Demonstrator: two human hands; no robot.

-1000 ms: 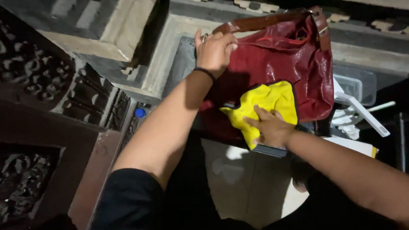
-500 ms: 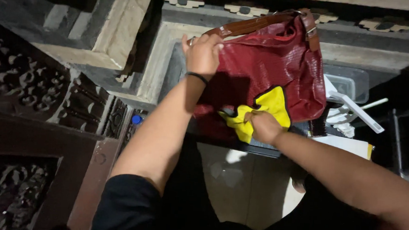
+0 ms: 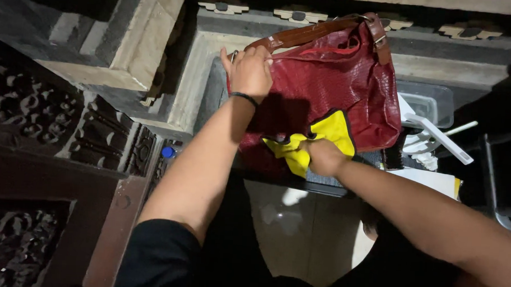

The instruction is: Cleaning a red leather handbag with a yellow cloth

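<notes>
**On the bench: red bag, yellow cloth**

At the bench edge lies a dark red, crocodile-textured bag (image 3: 339, 78) with a brown strap. Left hand (image 3: 248, 71) grips its 10 o'clock corner; right hand (image 3: 322, 157) clutches a yellow cloth (image 3: 330, 132) at the bag's 6 o'clock.

clear plastic container (image 3: 426, 105) at 3 o'clock | white plastic hanger (image 3: 434, 137) just below it | blue bottle cap (image 3: 168, 152) at 9 o'clock | carved dark wood panel (image 3: 32, 116) far left

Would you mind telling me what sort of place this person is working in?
Probably a dim room in a home or small shop: dark carved wooden furniture, a pale tiled floor, and a cluttered ledge with a clear plastic box beside the red bag.
</notes>
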